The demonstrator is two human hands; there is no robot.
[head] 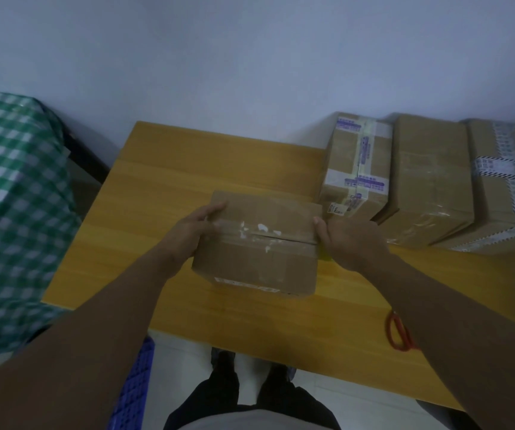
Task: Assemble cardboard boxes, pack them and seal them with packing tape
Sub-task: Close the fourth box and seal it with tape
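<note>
Left hand (192,232) and right hand (350,240) clasp opposite ends of the taped cardboard box (259,252) mid-desk (156,187), probably steadying it to check the seal.

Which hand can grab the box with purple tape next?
Right hand, likely: it grips the held box at its right end, beside the purple-taped box; the left hand grips the other end.

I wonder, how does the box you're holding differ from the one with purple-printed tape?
The held box is gripped by the left hand and right hand; the purple-tape box stands untouched. The held box is central over the table; the purple-tape box is back right, beside two other boxes. The held box's seam has plain tape with white scraps; the purple-tape box's tape bears purple print. Both are closed brown cardboard.
</note>
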